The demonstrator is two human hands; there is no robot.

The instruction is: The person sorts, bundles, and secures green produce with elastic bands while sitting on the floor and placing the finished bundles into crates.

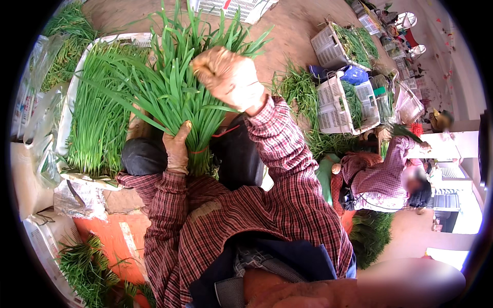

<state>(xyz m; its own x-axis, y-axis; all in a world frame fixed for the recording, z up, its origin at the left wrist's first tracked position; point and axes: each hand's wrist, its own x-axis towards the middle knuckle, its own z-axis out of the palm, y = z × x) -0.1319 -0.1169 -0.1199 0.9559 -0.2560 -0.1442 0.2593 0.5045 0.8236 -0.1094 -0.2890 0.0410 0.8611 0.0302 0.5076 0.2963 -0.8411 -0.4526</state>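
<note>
1. Left hand [177, 146]: closed around the item below, thumb laid across its front.
2. Bunch of long, flat, bright-green leaves [179, 95]: upright in front of the person's torso, tips fanned out, narrow red band [199, 151] across the lower stalks.
3. Right hand [231, 77]: blurred, fingers curled, beside the bunch's upper right; cannot tell whether it grips any leaf.
4. White plastic tray [67, 123]: left of the bunch, filled with slender green stalks [97, 120] lying lengthwise.
5. White slatted plastic crate [334, 108]: right, containing greens; blue plastic bag [354, 75] at its upper edge.
6. Co-worker in checked clothing [380, 177]: far right, greens near one hand.
</note>
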